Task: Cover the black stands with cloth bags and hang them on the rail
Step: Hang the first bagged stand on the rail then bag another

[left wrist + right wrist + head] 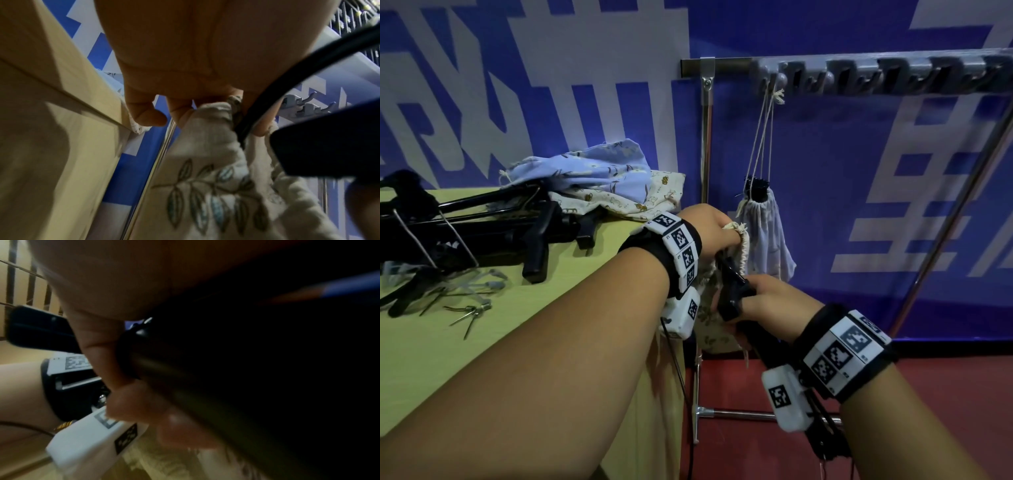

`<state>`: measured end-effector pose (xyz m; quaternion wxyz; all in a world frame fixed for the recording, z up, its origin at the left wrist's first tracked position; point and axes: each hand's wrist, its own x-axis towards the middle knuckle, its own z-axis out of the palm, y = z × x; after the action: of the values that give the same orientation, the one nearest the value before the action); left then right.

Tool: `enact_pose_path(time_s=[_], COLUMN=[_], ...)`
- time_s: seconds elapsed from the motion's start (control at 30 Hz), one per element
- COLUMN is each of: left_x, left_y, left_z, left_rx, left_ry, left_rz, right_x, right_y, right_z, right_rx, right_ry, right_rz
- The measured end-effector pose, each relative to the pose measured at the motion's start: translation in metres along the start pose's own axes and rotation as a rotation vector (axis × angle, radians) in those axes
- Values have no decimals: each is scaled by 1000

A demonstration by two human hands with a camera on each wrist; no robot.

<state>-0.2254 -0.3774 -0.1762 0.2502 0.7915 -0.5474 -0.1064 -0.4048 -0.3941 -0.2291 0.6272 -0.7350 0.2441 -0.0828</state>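
My left hand [714,226] pinches the gathered mouth of a cream leaf-print cloth bag [710,318] just past the table's right edge. The left wrist view shows its fingers [180,113] curled on that bag [207,186]. My right hand [767,301] grips a folded black stand [734,294] whose top end sits at the bag's opening; its shaft [185,386] fills the right wrist view under my fingers [107,363]. A white bag [765,233] with a stand inside hangs by its strings from a hook on the grey rail [876,73].
More black stands [482,226] lie in a pile on the yellow table [551,291], with blue and cream bags [599,178] heaped behind them. Small metal clips [470,310] are scattered near the table's left. The rack's upright post [707,137] stands beside the table corner.
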Motion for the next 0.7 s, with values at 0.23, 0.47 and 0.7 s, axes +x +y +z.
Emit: enact_pose_path(time_s=[0.23,0.47,0.7], left_x=[-1,4,2], left_y=[3,0,2], left_z=[-7,-12,-3], left_rx=[22,8,43], left_ry=[94,206,70], left_rz=[76,60,31], right_x=[8,12,12], right_y=[14,23,19], right_z=[0,-1,-4], right_rx=[29,231,202], right_ry=[44,207,155], right_rz=[75,161,95])
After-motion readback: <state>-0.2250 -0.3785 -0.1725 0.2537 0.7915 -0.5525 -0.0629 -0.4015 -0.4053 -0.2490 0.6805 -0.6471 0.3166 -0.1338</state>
